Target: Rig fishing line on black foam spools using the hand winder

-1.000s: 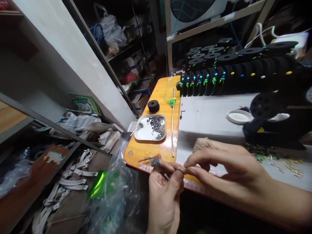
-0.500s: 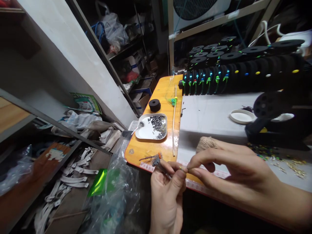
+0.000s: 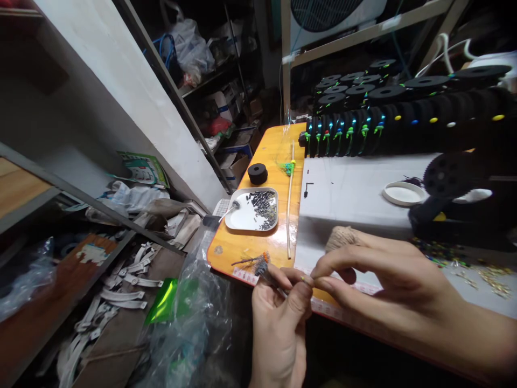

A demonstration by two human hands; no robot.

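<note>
Near the table's front edge, my left hand [image 3: 283, 323] is closed around a thin stick whose end carries a grey and orange bristly bundle [image 3: 262, 264]. My right hand [image 3: 388, 280] is pinched, its thumb and index fingertip meeting the left fingertips. A tiny yellowish piece [image 3: 304, 278] shows between the fingertips; its exact shape is too small to tell. A tan wrapping [image 3: 341, 237] covers a finger of my right hand. Beyond my hands, a white tray [image 3: 238, 220] holds small black pieces, with a black disc [image 3: 257, 173] behind it.
On the orange table [image 3: 269, 145] lies a pale rod [image 3: 289, 215] with a green tuft. Black spools [image 3: 347, 132] line the back right. A white lid [image 3: 404, 193] and scattered gold pieces [image 3: 495, 280] are on the right. Clear plastic [image 3: 194, 328] hangs at the front left.
The view has shifted slightly. My left hand has moved a little to the right, and the fingertips of both hands remain together.
</note>
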